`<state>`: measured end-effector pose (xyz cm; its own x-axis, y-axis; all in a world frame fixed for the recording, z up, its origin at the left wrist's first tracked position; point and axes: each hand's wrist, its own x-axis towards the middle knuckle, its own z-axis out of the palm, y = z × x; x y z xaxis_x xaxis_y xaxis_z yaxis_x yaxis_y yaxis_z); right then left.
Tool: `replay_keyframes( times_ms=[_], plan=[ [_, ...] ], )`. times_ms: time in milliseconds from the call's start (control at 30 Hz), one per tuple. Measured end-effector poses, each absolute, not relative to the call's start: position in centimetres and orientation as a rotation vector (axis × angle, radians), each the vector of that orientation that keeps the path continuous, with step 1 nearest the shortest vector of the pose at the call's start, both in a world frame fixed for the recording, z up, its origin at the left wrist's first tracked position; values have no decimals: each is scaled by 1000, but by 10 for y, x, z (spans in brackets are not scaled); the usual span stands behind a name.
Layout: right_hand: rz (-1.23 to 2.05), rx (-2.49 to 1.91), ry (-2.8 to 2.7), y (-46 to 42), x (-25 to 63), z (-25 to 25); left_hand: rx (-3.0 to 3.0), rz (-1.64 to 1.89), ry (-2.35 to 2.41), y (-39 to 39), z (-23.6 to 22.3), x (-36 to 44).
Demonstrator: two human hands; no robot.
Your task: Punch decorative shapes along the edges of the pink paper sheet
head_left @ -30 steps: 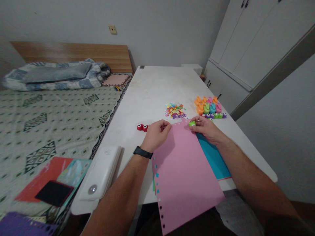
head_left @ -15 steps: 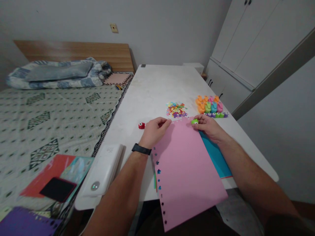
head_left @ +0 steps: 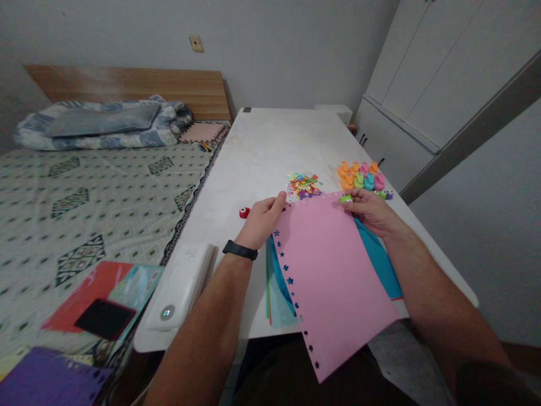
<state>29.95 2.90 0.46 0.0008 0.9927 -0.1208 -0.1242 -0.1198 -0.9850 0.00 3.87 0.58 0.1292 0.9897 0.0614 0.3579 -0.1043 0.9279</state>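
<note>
A pink paper sheet (head_left: 333, 265) with punched flower holes along its left and top edges lies tilted over blue sheets (head_left: 380, 259) on the white table (head_left: 262, 146). My left hand (head_left: 262, 220) pinches the sheet's top left corner. My right hand (head_left: 372, 211) grips a small green punch (head_left: 346, 198) clamped on the sheet's top right edge. A pile of colourful punched shapes (head_left: 303, 185) lies just beyond the sheet. A small red punch (head_left: 244, 212) sits left of my left hand.
Several orange, green, blue and pink punches (head_left: 361, 177) cluster at the table's right. A white device (head_left: 180, 285) lies at the near left corner. A bed with a patterned cover (head_left: 84, 197) runs alongside, holding a red sheet, a black phone (head_left: 105, 318) and purple paper (head_left: 46, 383). White cupboards stand right.
The pink sheet has lifted and swung clockwise, showing more blue paper beneath. Both hands moved away from me, and the green punch shifted right along the top edge.
</note>
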Motion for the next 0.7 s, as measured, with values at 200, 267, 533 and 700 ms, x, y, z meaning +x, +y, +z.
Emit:
replay_keyframes(
  times_ms=[200, 267, 533, 700],
  plan=[
    [1342, -1172, -1029, 26, 301, 12, 1304, 865, 1143, 36, 17, 1],
    [1323, -1162, -1014, 26, 304, 15, 1252, 820, 1106, 36, 21, -1],
    [1301, -1155, -1061, 27, 305, 14, 1084, 710, 963, 34, 23, -5],
    [1355, -1184, -1233, 27, 292, 13, 1353, 664, 1011, 31, 22, -11]
  ],
)
